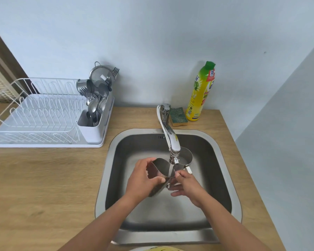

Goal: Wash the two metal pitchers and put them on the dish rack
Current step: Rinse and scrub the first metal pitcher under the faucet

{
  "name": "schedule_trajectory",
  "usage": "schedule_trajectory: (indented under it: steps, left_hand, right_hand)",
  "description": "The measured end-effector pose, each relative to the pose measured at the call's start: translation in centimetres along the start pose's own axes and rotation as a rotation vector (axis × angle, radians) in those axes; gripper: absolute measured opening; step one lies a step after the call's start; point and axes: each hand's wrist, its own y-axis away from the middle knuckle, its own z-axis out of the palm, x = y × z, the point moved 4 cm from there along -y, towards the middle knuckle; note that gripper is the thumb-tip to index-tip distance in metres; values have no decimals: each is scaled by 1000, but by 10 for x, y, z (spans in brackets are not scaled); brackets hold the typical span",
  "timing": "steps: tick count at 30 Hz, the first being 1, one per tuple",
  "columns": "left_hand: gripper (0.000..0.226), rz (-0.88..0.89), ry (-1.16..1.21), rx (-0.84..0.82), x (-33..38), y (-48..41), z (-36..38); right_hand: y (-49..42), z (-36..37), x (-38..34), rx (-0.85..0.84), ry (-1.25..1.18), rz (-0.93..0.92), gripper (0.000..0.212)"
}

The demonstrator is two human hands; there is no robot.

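- The left hand (pixel 143 178) is wrapped around a metal pitcher (pixel 160 173), thumb on the near side, fingers curled over the far rim.
- That pitcher is held tilted over the sink (pixel 223 160), its open mouth turned up toward the tap (pixel 170 140); its inside looks dark and reflective.
- The right hand (pixel 186 185) is at the pitcher's right side, thumb and forefinger pinched at its rim, the other fingers spread loosely below; how firmly it grips I cannot tell.
- A second pitcher (pixel 186 156) stands upright in the basin just behind the first, right under the spout, its handle pointing right.
- The two pitchers look as if they touch, or nearly so; I cannot tell which.
- Whether water is running from the spout cannot be told.
- Behind the tap's base, on the wooden counter (pixel 43 178), lies a green-topped sponge (pixel 178 116), and just to its right stands a yellow soap bottle (pixel 200 93) with a green cap.
- A white rack (pixel 34 113) sits on the counter, left of the sink and well apart from the hands; its wire slots hold no pitcher.
- The caddy (pixel 96 127) at the rack's right end holds spoons, forks, a strainer and other steel pieces.
- A yellowish object shows at the bottom edge, too cropped to identify.
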Motion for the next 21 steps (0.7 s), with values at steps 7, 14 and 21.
schedule_trajectory:
  steps: [7, 14, 21]
  left_hand:
    - [55, -254, 202, -180, -19, 0, 15]
    - [63, -196, 149, -88, -16, -6, 15]
    - [59, -199, 189, -76, -15, -11, 15]
  right_hand:
    - [9, -26, -17, 191, 317, -54, 20]
    - [8, -24, -18, 141, 275, -75, 15]
    - [8, -25, -25, 197, 298, -130, 14]
